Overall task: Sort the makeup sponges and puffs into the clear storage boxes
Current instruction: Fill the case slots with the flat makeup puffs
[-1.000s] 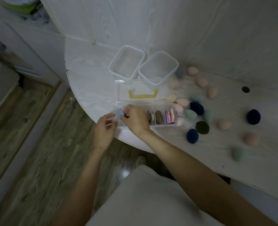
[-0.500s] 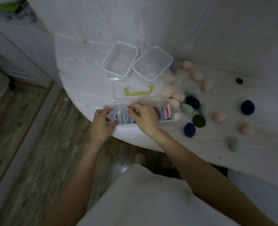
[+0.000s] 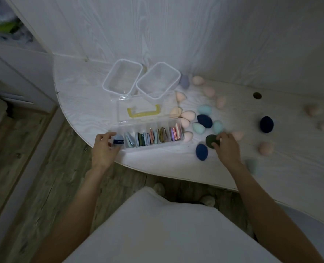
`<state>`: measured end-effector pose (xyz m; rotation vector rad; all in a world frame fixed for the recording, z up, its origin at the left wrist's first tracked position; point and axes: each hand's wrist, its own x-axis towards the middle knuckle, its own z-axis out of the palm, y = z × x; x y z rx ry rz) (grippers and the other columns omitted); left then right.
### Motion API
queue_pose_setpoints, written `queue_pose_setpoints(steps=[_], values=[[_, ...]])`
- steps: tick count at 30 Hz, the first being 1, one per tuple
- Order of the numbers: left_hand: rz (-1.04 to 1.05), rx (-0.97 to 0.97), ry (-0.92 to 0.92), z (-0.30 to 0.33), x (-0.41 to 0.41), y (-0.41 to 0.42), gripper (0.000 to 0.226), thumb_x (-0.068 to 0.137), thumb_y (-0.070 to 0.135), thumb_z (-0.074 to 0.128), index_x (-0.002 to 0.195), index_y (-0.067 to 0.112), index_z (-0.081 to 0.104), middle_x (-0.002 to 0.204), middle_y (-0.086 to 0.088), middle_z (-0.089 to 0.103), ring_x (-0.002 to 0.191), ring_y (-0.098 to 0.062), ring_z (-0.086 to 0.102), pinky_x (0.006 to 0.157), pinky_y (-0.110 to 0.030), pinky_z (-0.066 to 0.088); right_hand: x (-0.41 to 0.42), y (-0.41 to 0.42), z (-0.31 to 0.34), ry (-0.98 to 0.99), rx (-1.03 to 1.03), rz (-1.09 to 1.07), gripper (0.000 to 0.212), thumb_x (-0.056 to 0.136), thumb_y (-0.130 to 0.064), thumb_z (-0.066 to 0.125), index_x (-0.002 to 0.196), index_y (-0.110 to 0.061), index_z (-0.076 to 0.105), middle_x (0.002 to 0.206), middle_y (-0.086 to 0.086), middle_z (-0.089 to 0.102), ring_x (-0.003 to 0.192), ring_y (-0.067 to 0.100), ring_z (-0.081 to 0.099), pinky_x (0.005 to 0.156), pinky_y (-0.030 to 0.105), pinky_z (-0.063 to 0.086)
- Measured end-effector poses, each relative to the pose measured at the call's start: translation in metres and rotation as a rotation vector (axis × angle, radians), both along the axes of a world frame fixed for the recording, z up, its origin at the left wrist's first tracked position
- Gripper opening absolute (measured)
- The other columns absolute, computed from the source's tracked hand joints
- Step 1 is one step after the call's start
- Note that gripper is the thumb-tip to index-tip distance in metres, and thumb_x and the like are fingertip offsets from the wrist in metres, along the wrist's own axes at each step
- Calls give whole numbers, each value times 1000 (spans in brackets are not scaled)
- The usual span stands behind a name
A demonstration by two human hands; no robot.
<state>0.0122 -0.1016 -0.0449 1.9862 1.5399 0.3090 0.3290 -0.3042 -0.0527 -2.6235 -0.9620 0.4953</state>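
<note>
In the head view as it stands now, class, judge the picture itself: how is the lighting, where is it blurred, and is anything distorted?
Head view: dim, bluish light throughout; the pink sponges at the far right are smeared and soft, while the divided box reads fairly sharp; wide-angle bending curves the table edge and wall panels.

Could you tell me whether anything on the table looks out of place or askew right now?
Nothing looks damaged. Egg-shaped sponges lie scattered loose over the table, unsorted, while both square clear boxes stand empty. The divided case sits close to the table's edge.
</note>
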Motion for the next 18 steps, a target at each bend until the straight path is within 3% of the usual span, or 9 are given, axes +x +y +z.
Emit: queue_pose_setpoints(steps=[6, 10, 13, 15, 18], values=[[26, 22, 32, 1, 6, -4, 40, 85, 12, 62, 122, 23, 55, 121, -13, 47, 86, -27, 61, 84, -38, 52, 8, 4, -6, 10, 6, 15, 24, 82, -10, 69, 99, -3, 54, 104, 17, 59, 93, 26, 55, 78, 32, 44], [41, 25, 33, 1, 7, -5, 31, 84, 9, 63, 114, 19, 62, 119, -15, 49, 86, -28, 60, 82, -35, 50, 7, 2, 13, 78, 148, -65, 9, 85, -5, 63, 89, -5, 54, 94, 13, 60, 77, 16, 50, 66, 23, 37], [40, 29, 33, 0, 5, -2, 28, 83, 10, 64, 109, 17, 65, 114, -14, 51, 80, -24, 59, 79, -33, 49, -9, 9, 48, 94, 300, -76, 13, 85, -9, 64, 82, -10, 51, 84, 6, 55, 69, 13, 47, 57, 19, 34], [34, 27, 40, 0, 5, 0, 27, 83, 11, 65, 109, 18, 65, 112, -12, 52, 78, -23, 59, 78, -33, 49, -33, 26, 69, 207, 394, -64, 14, 85, -9, 65, 83, -11, 51, 83, 4, 57, 73, 14, 51, 63, 20, 39], [26, 16, 46, 1, 7, 4, 27, 80, 14, 68, 106, 20, 65, 107, -10, 54, 80, -28, 62, 80, -34, 49, -79, 63, 80, 410, 445, 54, 17, 82, -3, 64, 86, -14, 51, 88, -1, 57, 81, 11, 54, 67, 12, 40]])
